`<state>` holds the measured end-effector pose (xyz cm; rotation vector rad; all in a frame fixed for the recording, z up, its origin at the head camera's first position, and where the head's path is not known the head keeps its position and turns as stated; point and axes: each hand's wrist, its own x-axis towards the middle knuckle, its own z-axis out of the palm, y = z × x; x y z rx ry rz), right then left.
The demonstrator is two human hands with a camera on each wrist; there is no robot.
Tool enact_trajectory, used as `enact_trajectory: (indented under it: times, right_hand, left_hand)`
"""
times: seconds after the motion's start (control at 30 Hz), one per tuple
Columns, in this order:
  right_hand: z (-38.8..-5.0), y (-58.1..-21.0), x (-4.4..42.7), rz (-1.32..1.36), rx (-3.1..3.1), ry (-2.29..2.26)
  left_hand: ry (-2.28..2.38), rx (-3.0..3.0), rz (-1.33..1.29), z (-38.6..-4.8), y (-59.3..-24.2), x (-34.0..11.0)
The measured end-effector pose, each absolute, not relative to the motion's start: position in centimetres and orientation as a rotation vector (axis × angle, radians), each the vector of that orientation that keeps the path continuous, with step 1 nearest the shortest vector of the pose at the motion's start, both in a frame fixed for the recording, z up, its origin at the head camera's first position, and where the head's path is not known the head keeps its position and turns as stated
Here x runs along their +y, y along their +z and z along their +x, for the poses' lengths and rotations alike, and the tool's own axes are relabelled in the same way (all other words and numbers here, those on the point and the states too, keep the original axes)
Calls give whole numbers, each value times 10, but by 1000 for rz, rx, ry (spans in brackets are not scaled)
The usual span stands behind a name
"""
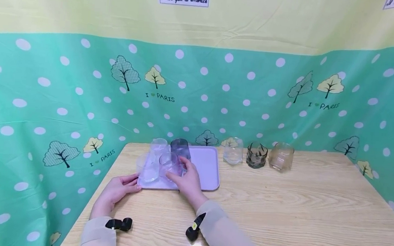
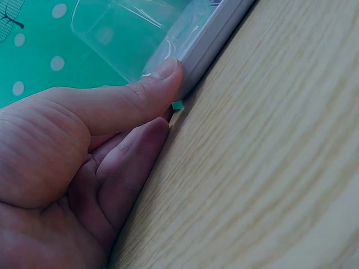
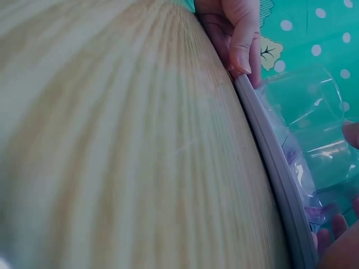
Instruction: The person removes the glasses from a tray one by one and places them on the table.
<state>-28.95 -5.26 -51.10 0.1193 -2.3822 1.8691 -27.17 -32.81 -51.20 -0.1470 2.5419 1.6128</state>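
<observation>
A lilac tray (image 1: 205, 166) lies on the table with several glasses on its left part. At its front left corner is my left hand (image 1: 118, 189); in the left wrist view the thumb (image 2: 166, 68) presses on the rim and the other fingers curl beneath the corner. My right hand (image 1: 189, 180) grips a faintly purple clear glass (image 1: 170, 160) standing near the tray's front, thumb in front and fingers on its right side. Left of that glass stands a clear glass (image 1: 147, 172). Behind are another clear glass (image 1: 159, 146) and a dark grey glass (image 1: 180, 148).
To the right of the tray, along the table's back, stand a clear glass (image 1: 233, 152), a dark faceted glass (image 1: 256, 157) and an amber glass (image 1: 281, 157). A green and yellow curtain (image 1: 200, 80) hangs behind the wooden table (image 1: 298, 214).
</observation>
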Motion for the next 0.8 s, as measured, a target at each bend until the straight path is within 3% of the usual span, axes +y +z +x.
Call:
enact_trajectory:
  times: [0.8]
  right_hand:
    - [-287,-512,-57,144,-2499,1614]
  left_hand:
    - [1621,2533,-156,-271,-511,-327]
